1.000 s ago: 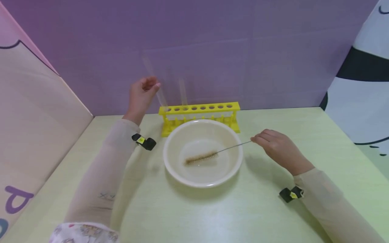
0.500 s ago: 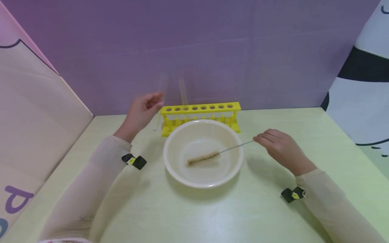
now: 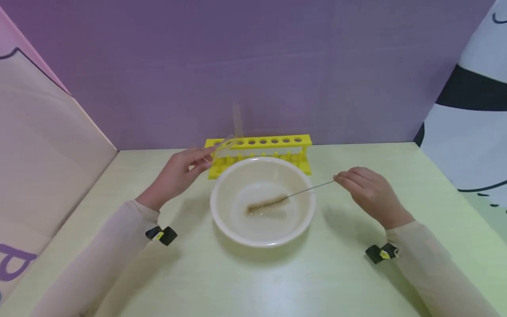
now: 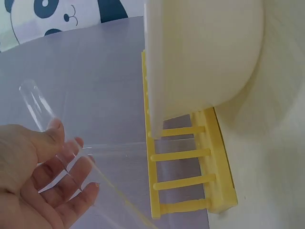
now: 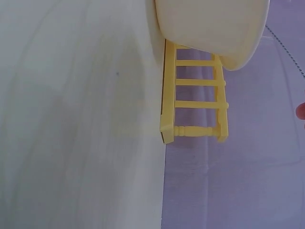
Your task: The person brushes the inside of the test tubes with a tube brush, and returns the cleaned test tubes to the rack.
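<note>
My left hand (image 3: 180, 174) pinches a clear test tube (image 4: 37, 106) between thumb and fingers. In the head view the tube slants in front of the left end of the yellow test tube rack (image 3: 273, 141). Another clear test tube (image 3: 237, 119) stands in the rack, leaning slightly. My right hand (image 3: 366, 189) pinches the thin wire handle of a test tube brush (image 3: 267, 204). Its tan bristles lie over the inside of a cream basin (image 3: 222, 220), and the wire crosses the right rim. Only a fingertip (image 5: 301, 111) of that hand shows in the right wrist view.
The basin stands close in front of the rack and hides part of its base. Both are on a pale wood-patterned table (image 3: 253, 277). A purple backdrop (image 3: 277, 70) rises behind the table, with printed panels at either side.
My left hand has lifted the test tube out of the rack's left end, then moved down and tilted the tube toward the basin. The right hand and brush have shifted slightly right.
</note>
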Demonstrator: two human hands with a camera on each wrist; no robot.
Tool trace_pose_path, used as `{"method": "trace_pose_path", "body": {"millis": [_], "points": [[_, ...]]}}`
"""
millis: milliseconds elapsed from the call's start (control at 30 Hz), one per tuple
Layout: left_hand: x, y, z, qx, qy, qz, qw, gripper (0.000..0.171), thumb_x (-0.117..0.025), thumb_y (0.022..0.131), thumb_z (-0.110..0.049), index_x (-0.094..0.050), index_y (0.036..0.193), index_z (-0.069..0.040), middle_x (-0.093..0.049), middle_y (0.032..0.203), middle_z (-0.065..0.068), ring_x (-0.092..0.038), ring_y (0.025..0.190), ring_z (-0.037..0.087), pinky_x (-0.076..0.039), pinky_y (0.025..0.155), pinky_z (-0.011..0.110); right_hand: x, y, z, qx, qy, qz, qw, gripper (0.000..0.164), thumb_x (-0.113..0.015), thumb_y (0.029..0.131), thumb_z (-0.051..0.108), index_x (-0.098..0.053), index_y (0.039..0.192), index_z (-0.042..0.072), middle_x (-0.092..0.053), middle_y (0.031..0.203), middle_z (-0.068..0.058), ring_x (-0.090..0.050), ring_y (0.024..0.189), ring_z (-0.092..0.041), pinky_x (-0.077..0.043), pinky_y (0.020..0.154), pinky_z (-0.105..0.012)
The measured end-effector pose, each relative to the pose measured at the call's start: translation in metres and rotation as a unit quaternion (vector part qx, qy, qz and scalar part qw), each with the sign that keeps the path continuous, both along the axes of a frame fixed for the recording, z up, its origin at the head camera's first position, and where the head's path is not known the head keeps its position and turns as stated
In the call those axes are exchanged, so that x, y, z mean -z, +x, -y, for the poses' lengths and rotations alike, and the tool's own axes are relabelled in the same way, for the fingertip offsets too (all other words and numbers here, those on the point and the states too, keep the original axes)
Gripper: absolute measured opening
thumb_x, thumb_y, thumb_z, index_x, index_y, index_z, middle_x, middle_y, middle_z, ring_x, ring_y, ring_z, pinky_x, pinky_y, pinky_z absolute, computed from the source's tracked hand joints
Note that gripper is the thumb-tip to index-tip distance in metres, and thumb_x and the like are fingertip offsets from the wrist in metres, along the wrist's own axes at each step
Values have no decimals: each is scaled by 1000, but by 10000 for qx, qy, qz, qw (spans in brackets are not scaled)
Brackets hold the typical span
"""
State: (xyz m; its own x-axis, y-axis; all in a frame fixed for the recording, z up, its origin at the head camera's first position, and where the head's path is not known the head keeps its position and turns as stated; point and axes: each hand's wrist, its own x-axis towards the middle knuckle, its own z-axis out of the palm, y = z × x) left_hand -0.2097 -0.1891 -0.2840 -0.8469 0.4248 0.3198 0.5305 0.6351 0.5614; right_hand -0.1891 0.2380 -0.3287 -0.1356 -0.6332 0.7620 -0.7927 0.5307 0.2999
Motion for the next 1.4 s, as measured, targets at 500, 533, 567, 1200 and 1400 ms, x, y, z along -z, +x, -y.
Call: {"method": "trace_pose_path", "body": {"millis": [500, 533, 567, 1200, 1400], "points": [[17, 19, 6, 202, -345, -51, 9992, 39, -67, 88, -11, -60, 126, -8, -65, 118, 8, -65, 91, 17, -54, 79, 36, -17, 1, -8, -55, -389, -95, 9992, 32, -39, 99, 3, -69, 90, -5, -69, 83, -16, -60, 70, -31, -49, 66, -39], [18, 20, 6, 211, -367, -86, 9991, 36, -67, 87, -10, -62, 123, -7, -65, 119, 8, -65, 91, 18, -54, 79, 36, -18, 1, -8, -72, -433, -122, 9990, 32, -39, 99, 3, -69, 90, -5, -69, 82, -16, -60, 70, -31, -48, 66, -39], [19, 20, 6, 221, -384, -107, 9990, 34, -67, 87, -10, -63, 120, -6, -65, 118, 8, -65, 91, 19, -54, 79, 37, -19, 1, -8, -87, -476, -136, 9987, 33, -38, 98, 3, -69, 90, -5, -69, 82, -16, -60, 70, -32, -48, 66, -40], [28, 25, 2, 355, -898, -455, 9943, 33, -74, 81, -12, -68, 113, -11, -70, 101, 3, -63, 89, 18, -53, 76, 37, -39, 10, -14, -37, -1194, -418, 9920, 32, -41, 99, 6, -68, 86, -6, -67, 77, -22, -57, 67, -37, -35, 99, -13], [30, 28, 1, 353, -1050, -449, 9928, 33, -73, 81, -11, -68, 113, -11, -70, 101, 3, -64, 89, 18, -52, 76, 37, -47, 14, -8, -31, -1484, -626, 9869, 26, -45, 96, 1, -67, 83, -7, -66, 74, -25, -56, 64, -39, -36, 98, -12]]}}
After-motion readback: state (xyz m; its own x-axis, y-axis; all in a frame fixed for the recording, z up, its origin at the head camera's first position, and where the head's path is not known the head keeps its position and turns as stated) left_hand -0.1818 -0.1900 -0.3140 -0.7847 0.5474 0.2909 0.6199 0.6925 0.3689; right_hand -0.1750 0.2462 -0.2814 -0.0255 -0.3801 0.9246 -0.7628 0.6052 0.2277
